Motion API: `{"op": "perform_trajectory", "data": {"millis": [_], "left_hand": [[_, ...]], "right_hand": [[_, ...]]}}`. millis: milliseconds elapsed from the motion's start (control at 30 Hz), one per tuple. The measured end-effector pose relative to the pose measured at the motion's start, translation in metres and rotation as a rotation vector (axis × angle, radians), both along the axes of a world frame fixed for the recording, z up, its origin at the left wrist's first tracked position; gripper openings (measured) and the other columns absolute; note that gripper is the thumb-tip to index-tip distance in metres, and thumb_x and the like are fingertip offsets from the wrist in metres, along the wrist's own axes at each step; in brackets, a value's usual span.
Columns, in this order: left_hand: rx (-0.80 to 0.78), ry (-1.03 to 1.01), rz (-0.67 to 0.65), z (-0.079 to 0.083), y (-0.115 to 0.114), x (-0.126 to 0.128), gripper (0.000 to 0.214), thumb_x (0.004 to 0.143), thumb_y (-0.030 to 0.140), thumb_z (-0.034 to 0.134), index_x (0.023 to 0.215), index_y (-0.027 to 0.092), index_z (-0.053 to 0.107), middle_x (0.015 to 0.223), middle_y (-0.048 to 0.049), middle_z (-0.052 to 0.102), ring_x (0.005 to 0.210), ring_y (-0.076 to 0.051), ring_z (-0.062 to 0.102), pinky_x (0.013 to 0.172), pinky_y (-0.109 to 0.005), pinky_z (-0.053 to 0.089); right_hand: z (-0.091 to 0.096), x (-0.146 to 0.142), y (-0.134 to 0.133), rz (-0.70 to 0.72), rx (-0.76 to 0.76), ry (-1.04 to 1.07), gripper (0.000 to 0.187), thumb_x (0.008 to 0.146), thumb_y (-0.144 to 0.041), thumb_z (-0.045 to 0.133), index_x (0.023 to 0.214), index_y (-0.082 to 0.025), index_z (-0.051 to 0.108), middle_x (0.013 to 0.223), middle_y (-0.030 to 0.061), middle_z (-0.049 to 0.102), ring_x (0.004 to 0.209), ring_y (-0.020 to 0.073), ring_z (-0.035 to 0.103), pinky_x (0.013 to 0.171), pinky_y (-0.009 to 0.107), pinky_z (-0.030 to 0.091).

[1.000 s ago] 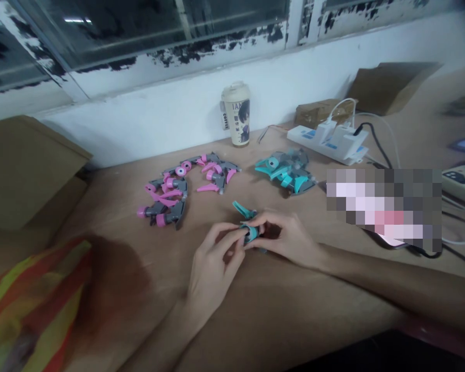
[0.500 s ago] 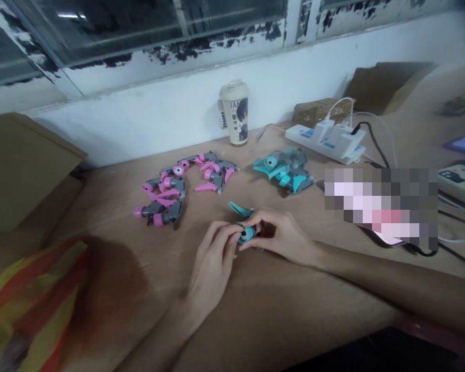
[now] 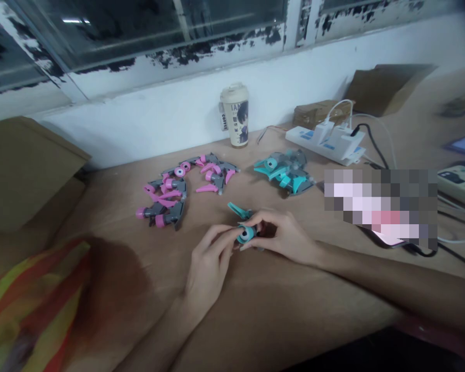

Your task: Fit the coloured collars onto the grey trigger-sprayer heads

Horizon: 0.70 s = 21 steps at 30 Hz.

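A teal and grey trigger spray head (image 3: 245,234) is held just above the table, its round collar opening facing me and its teal trigger lever pointing to the upper left. My right hand (image 3: 290,237) grips the body from the right, thumb and fingers curled around it. From the left, the bent fingers of my left hand (image 3: 207,261) press on the collar's rim; part of their contact is hidden. Pink and grey spray heads (image 3: 172,183) lie grouped to the left beyond my hands. Several teal spray heads (image 3: 284,173) are heaped to the right.
A lidded coffee cup (image 3: 239,116) stands by the wall. At right are a white power strip (image 3: 325,139) with plugs and cables, and a blurred-out device (image 3: 383,206). Cardboard (image 3: 27,170) and a red-yellow bag (image 3: 34,305) occupy the left side.
My left fingers have shifted slightly left on the collar, leaving more of its round opening visible. My right hand keeps its grip on the spray head. The view has tilted slightly.
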State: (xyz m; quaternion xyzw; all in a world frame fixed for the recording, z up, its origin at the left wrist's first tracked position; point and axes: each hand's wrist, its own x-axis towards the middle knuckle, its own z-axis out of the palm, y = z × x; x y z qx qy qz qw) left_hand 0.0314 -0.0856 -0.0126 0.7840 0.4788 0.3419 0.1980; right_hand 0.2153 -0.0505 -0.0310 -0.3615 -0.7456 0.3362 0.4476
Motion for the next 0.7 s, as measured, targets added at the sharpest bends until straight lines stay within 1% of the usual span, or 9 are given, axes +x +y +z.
{"op": "perform_trajectory", "data": {"millis": [67, 200, 300, 400, 500, 533, 600, 700], "left_hand": [[0.029, 0.011, -0.009, -0.001, -0.001, 0.0, 0.031, 0.089, 0.013, 0.042, 0.104, 0.026, 0.065, 0.098, -0.0037, 0.06, 0.08, -0.014, 0.061, 0.07, -0.025, 0.056], [0.057, 0.031, -0.029, -0.003, 0.0, 0.0, 0.032, 0.087, 0.01, 0.041, 0.102, 0.025, 0.066, 0.095, -0.0035, 0.061, 0.077, -0.013, 0.062, 0.071, -0.025, 0.056], [0.052, 0.03, -0.054, -0.004, 0.002, 0.0, 0.033, 0.086, 0.008, 0.041, 0.101, 0.024, 0.066, 0.094, -0.0028, 0.061, 0.075, -0.012, 0.062, 0.072, -0.026, 0.055], [-0.032, -0.031, -0.02, -0.005, 0.004, 0.002, 0.029, 0.087, 0.011, 0.042, 0.097, 0.023, 0.067, 0.093, -0.0023, 0.061, 0.073, -0.012, 0.062, 0.07, -0.026, 0.056], [-0.158, -0.163, 0.031, -0.007, 0.003, 0.007, 0.023, 0.089, 0.02, 0.044, 0.097, 0.021, 0.066, 0.098, -0.0032, 0.059, 0.07, -0.012, 0.062, 0.064, -0.025, 0.057], [-0.178, -0.199, 0.043, -0.007, 0.003, 0.008, 0.023, 0.09, 0.021, 0.044, 0.099, 0.021, 0.065, 0.1, -0.0034, 0.058, 0.07, -0.011, 0.062, 0.063, -0.025, 0.057], [-0.157, -0.206, 0.075, -0.009, 0.0, 0.01, 0.023, 0.09, 0.021, 0.043, 0.101, 0.021, 0.064, 0.102, -0.003, 0.057, 0.068, -0.01, 0.061, 0.063, -0.025, 0.057], [-0.008, -0.075, 0.123, -0.009, -0.004, 0.01, 0.025, 0.09, 0.014, 0.042, 0.1, 0.023, 0.063, 0.1, -0.0016, 0.057, 0.07, -0.01, 0.061, 0.069, -0.024, 0.055]], "right_hand": [[0.0, 0.0, 0.0, 0.012, -0.005, -0.001, 0.028, 0.066, -0.034, 0.075, 0.087, -0.019, 0.067, 0.074, -0.0007, 0.059, 0.068, 0.011, 0.055, 0.062, 0.024, 0.045], [0.001, 0.001, 0.001, 0.026, -0.024, -0.006, 0.028, 0.065, -0.034, 0.076, 0.087, -0.019, 0.067, 0.074, -0.0007, 0.058, 0.066, 0.0107, 0.054, 0.06, 0.024, 0.045], [0.0, 0.002, 0.002, 0.022, -0.019, -0.016, 0.029, 0.064, -0.035, 0.077, 0.086, -0.019, 0.067, 0.073, -0.001, 0.057, 0.065, 0.0103, 0.053, 0.058, 0.023, 0.044], [-0.001, 0.002, 0.003, 0.015, -0.037, -0.025, 0.028, 0.065, -0.036, 0.076, 0.086, -0.019, 0.068, 0.072, -0.0014, 0.057, 0.063, 0.0095, 0.052, 0.058, 0.023, 0.043], [-0.003, 0.002, 0.003, 0.01, -0.082, 0.015, 0.03, 0.064, -0.038, 0.076, 0.087, -0.019, 0.068, 0.071, -0.0021, 0.056, 0.063, 0.0094, 0.052, 0.056, 0.022, 0.041], [-0.004, 0.002, 0.004, 0.006, -0.097, 0.036, 0.032, 0.064, -0.039, 0.076, 0.088, -0.02, 0.068, 0.071, -0.0021, 0.056, 0.063, 0.0096, 0.052, 0.056, 0.022, 0.041], [-0.006, 0.001, 0.004, 0.004, -0.124, 0.072, 0.033, 0.063, -0.04, 0.076, 0.089, -0.02, 0.068, 0.072, -0.0019, 0.057, 0.064, 0.0102, 0.052, 0.058, 0.023, 0.041], [-0.006, -0.001, 0.002, 0.011, -0.139, 0.105, 0.034, 0.062, -0.04, 0.077, 0.089, -0.021, 0.068, 0.073, -0.0018, 0.057, 0.066, 0.0107, 0.052, 0.06, 0.025, 0.042]]}}
